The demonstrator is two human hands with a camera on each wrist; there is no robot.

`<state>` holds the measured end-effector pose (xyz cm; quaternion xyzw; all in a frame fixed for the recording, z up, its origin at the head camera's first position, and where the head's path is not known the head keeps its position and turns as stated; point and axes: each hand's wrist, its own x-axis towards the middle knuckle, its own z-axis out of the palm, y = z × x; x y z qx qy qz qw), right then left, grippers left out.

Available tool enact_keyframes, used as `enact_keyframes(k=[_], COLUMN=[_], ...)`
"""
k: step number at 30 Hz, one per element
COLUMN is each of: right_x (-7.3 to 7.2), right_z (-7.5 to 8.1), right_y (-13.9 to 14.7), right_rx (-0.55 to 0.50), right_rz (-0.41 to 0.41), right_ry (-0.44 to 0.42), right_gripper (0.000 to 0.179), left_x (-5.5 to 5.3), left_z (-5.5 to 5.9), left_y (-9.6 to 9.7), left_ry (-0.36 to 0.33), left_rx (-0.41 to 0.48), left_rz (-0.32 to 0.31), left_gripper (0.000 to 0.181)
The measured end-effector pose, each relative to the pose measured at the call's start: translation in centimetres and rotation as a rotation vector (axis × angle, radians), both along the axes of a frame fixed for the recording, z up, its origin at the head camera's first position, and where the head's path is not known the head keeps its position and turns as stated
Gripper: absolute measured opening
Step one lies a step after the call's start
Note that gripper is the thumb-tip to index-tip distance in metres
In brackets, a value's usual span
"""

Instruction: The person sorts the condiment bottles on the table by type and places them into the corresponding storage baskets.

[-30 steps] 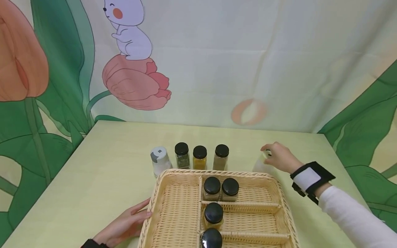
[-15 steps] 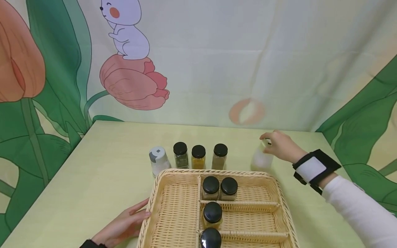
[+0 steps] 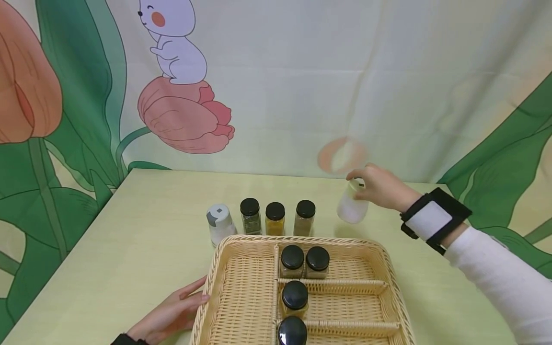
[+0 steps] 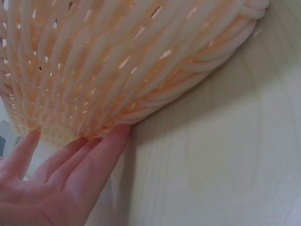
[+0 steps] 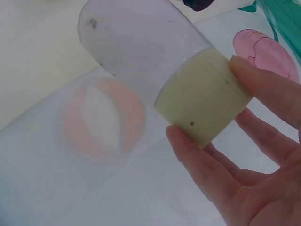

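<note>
My right hand [image 3: 379,187] pinches a white bottle [image 3: 352,208] by its pale yellow-green cap, clear above the table behind the basket. In the right wrist view the cap [image 5: 204,96] sits between thumb and fingers, with the white body [image 5: 134,40] pointing away from the palm. At the wicker basket's [image 3: 247,239] left side, my left hand [image 3: 172,309] touches the outer wall. The left wrist view shows its extended fingertips [image 4: 123,132] against the woven wall [image 4: 94,70]. Several black-lidded spice jars [image 3: 295,296] stand in the divided compartments.
Behind the basket stand a white-and-grey shaker [image 3: 221,225], a green-herb jar [image 3: 250,218], a yellow-spice jar [image 3: 275,220] and a beige-spice jar [image 3: 304,219]. A printed curtain [image 3: 276,86] hangs along the table's [image 3: 129,249] back edge.
My right hand has lifted the white bottle off the table and carried it up and slightly left. The left hand stays at the basket; the head view shifts slightly.
</note>
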<state>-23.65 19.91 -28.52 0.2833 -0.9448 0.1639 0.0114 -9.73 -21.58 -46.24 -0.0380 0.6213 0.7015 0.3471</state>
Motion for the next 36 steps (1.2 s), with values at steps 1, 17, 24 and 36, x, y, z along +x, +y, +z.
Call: enact_keyframes(k=[1,17,24,36], right_x=[0.0,1.4,2.3,4.0], right_z=[0.2,2.9,3.5,3.5], right_y=[-0.3,-5.2,-7.6,-11.7], right_rx=[-0.001,0.034,0.061,0.079], right_rz=[0.008,0.098,0.146,0.237], right_ry=[0.000,-0.039,-0.086,-0.104], right_gripper=[0.033,0.039,0.043,0.039], left_x=[0.0,0.0,0.1,0.0], left_z=[0.0,0.1,-0.1,0.1], left_y=[0.0,0.0,0.0,0.0], left_ry=[-0.001,0.000,0.002,-0.001], left_rx=[0.000,-0.007,0.005,-0.023], left_rz=[0.001,0.004,0.003,-0.005], left_gripper=[0.077,0.078,0.078,0.076])
